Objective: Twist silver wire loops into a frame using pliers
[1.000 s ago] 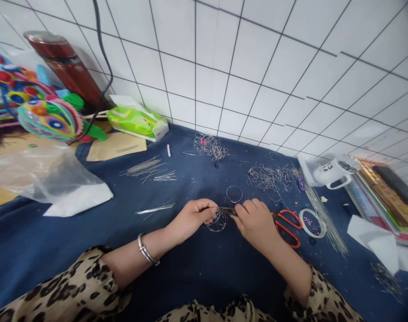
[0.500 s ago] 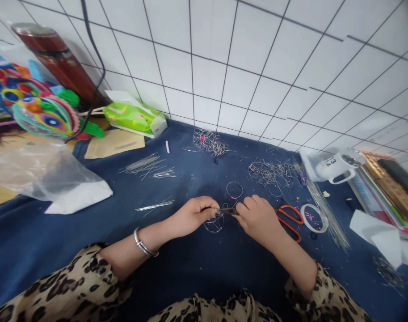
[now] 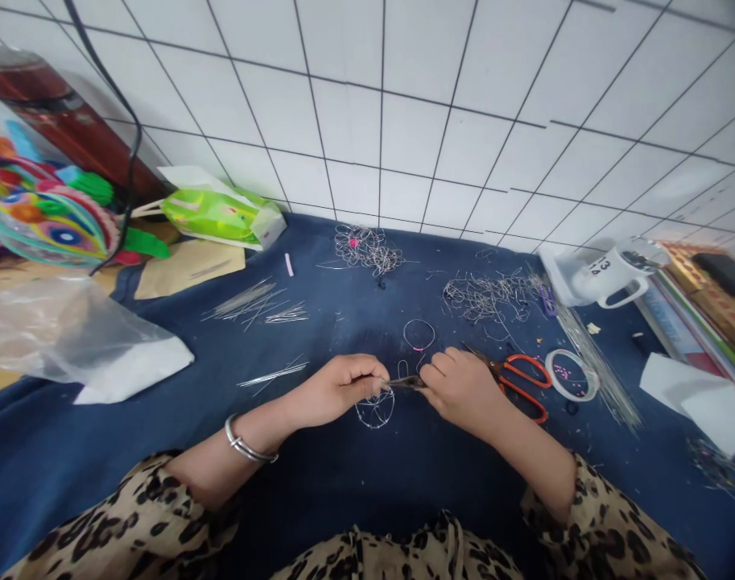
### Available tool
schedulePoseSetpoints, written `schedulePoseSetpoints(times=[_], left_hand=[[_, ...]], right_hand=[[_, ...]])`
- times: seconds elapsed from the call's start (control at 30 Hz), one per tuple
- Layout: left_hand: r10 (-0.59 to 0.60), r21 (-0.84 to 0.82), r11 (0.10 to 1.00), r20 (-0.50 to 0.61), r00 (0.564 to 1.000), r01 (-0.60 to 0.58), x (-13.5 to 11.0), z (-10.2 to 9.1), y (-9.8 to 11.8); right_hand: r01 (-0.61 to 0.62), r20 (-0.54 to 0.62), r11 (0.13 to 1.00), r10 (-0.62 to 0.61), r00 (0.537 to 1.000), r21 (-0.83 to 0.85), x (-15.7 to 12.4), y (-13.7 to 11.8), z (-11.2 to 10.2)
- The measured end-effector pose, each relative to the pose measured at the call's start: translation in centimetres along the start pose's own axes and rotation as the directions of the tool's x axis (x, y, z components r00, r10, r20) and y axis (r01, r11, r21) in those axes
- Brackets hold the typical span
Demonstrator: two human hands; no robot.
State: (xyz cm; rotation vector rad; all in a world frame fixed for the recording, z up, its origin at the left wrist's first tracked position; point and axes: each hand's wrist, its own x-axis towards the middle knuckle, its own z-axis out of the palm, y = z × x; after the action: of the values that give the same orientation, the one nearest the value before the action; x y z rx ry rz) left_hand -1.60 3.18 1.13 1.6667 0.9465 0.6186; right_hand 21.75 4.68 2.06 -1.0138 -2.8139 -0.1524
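Note:
My left hand pinches a round wire piece at its upper edge; thin wires cross inside its ring, which hangs below my fingertips. Closed around a pair of dark pliers is my right hand. The pliers' jaws reach to the wire at my left fingertips; whether they grip it is too small to tell. A thin wire ring with a pink section lies just beyond the pliers. Orange-handled scissors rest right beside my right hand, their blades partly hidden behind it.
Straight wires lie in bunches at left, with tangled wire heaps toward the wall. A round dish of pink beads, a white mug and books stand right. A plastic bag and tissue pack sit left.
The camera view has shifted slightly. The round wire piece has swung a little left and hangs more openly below my left fingers. Both hands keep their hold.

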Motion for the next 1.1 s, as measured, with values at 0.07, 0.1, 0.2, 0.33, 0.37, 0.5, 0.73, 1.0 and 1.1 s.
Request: schedulePoseSetpoints(times=[0.07, 0.1, 0.2, 0.33, 0.37, 0.5, 0.73, 1.0, 1.1], left_hand=[[-0.001, 0.004, 1.0, 0.011, 1.0, 0.001, 0.0, -0.1, 0.0], [0.001, 0.003, 1.0, 0.014, 1.0, -0.001, 0.0, -0.1, 0.0], [0.019, 0.007, 1.0, 0.013, 1.0, -0.019, 0.1, -0.1, 0.2], [0.041, 0.028, 0.999, 0.0, 0.999, -0.041, 0.2, 0.0, 0.3], [0.038, 0.026, 0.999, -0.005, 0.999, -0.038, 0.2, 0.0, 0.3], [0.004, -0.031, 1.0, -0.015, 1.0, -0.005, 0.1, 0.1, 0.1], [-0.03, -0.105, 0.994, -0.006, 1.0, 0.029, 0.1, 0.2, -0.1], [-0.043, -0.096, 0.995, -0.013, 0.999, 0.042, 0.1, 0.2, 0.1], [-0.066, -0.096, 0.993, -0.039, 0.997, 0.062, 0.1, 0.5, 0.1]], right_hand=[[-0.011, 0.015, 0.999, 0.01, 1.0, 0.036, -0.1, 0.0, 0.2], [-0.015, 0.026, 0.998, 0.014, 1.0, 0.063, -0.1, 0.1, 0.4], [-0.015, 0.062, 0.985, 0.004, 0.998, 0.172, -0.1, 0.1, 0.7], [-0.046, 0.1, 0.948, 0.015, 0.995, 0.314, -0.2, 0.1, 0.8], [-0.058, 0.114, 0.937, 0.019, 0.993, 0.344, -0.2, 0.1, 0.9], [-0.089, 0.165, 0.886, 0.014, 0.986, 0.455, -0.2, 0.1, 1.0], [-0.147, 0.195, 0.854, 0.055, 0.979, 0.499, -0.1, 0.1, 0.6], [-0.1, 0.074, 0.971, 0.085, 0.994, 0.218, -0.2, -0.5, -0.1], [-0.106, 0.017, 0.993, 0.105, 0.994, 0.053, -0.3, -1.0, -0.9]])
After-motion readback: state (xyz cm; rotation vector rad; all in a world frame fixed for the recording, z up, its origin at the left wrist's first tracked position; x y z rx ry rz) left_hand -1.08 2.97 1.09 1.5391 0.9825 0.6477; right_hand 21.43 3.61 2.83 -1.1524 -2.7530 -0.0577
